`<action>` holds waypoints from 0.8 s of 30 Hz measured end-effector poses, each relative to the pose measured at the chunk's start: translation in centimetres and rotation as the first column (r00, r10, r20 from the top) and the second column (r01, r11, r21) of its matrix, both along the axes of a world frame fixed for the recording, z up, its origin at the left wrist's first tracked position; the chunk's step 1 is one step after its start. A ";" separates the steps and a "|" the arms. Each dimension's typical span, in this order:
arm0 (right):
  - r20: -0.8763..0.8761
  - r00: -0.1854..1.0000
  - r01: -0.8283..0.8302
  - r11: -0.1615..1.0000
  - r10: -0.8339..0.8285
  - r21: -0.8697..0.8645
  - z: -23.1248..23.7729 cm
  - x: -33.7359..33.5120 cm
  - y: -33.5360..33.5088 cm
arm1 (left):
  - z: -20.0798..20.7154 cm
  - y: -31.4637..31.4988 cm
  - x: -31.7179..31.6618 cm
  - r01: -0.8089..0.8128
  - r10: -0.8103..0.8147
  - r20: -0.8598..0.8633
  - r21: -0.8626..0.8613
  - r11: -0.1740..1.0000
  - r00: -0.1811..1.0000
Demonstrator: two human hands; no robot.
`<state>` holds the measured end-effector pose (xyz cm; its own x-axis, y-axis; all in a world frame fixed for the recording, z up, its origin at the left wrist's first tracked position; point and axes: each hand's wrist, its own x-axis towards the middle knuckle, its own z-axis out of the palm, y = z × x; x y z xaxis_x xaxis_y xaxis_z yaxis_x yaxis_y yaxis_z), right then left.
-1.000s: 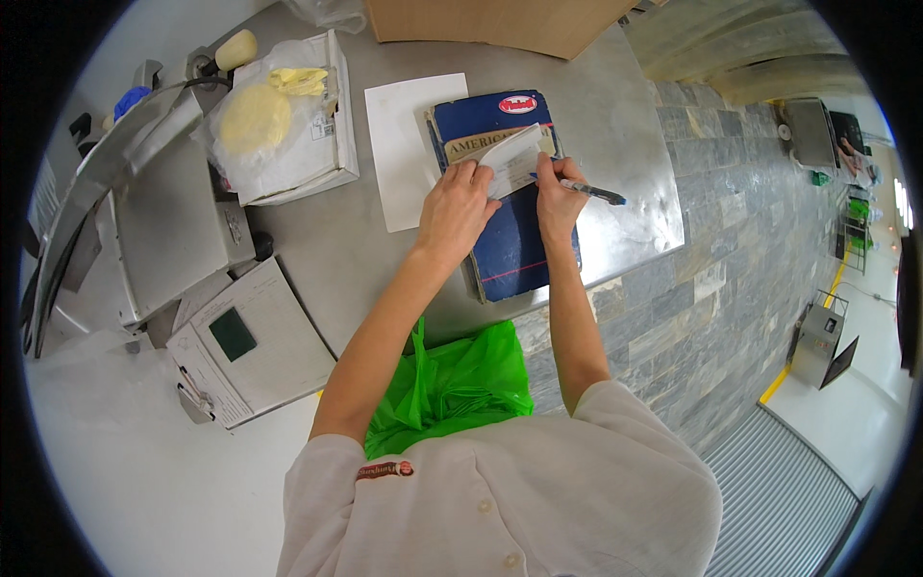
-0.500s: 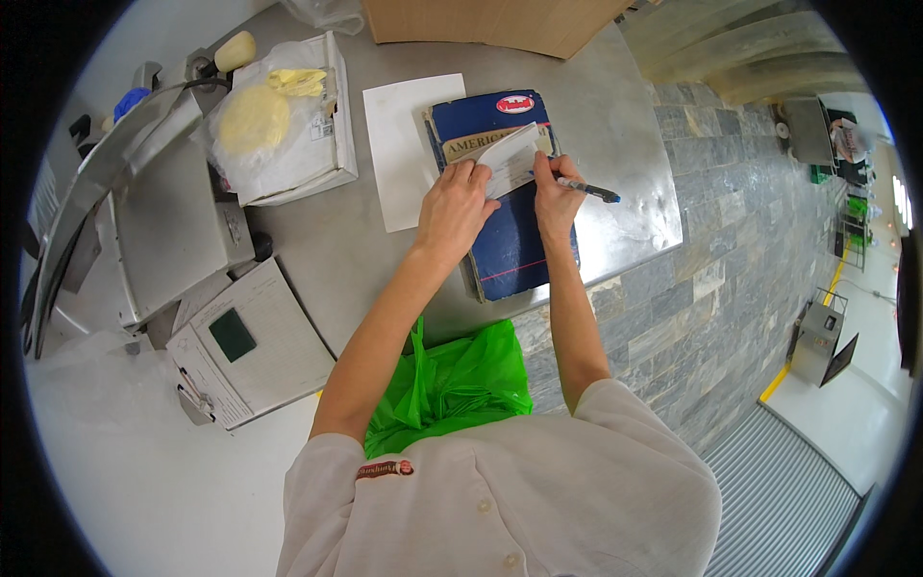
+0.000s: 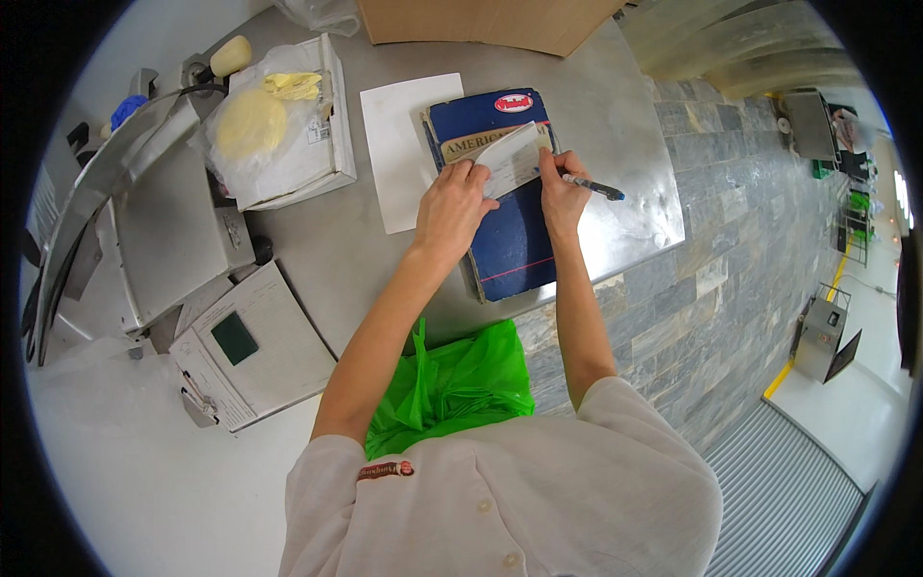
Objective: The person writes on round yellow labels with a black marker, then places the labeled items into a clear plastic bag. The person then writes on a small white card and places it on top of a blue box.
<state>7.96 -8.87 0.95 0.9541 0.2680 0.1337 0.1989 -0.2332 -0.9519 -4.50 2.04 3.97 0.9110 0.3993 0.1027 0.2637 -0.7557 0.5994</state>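
A dark blue hardbound record book (image 3: 511,252) lies closed on the steel table. On top of it rests a small white paper pad (image 3: 513,163), its upper sheet curled back. My left hand (image 3: 452,207) is closed on the pad's left side, thumb and fingers pinching it. Between the fingers of my right hand (image 3: 565,197) is a pen (image 3: 598,187) with a dark barrel and a blue end, its writing tip at the pad's right side. Part of the pad's face is hidden by the curled sheet. Under the book's left edge sits a white sheet (image 3: 392,154).
To the left are a white box (image 3: 338,144) with yellow items in plastic, a steel machine (image 3: 163,226) and a clipboard (image 3: 279,337) with papers and a dark green square. A cardboard box (image 3: 490,24) stands at the back. A green plastic bag (image 3: 461,375) hangs at the near edge.
My right hand and the pen have shifted slightly to the right along the pad. My left hand keeps its hold, and the book has stayed in place.
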 end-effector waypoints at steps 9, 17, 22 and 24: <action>0.030 0.999 -0.022 1.000 0.022 -0.007 -0.8 0.2 -0.1 | 0.1 -0.1 0.0 0.001 -0.001 -0.010 0.021 1.000 1.000; 0.104 0.995 0.016 0.998 -0.010 -0.058 -1.1 0.4 -0.2 | 0.0 -0.3 0.0 -0.001 0.001 -0.014 0.031 1.000 1.000; 0.049 0.999 0.000 0.998 0.003 -0.060 -0.8 0.3 -0.2 | -0.2 -0.2 -0.1 -0.002 0.003 -0.010 0.032 1.000 1.000; 0.094 0.996 0.004 0.998 0.003 -0.067 -0.5 0.3 -0.2 | -0.2 -0.2 -0.1 0.000 0.001 -0.008 0.035 0.999 1.000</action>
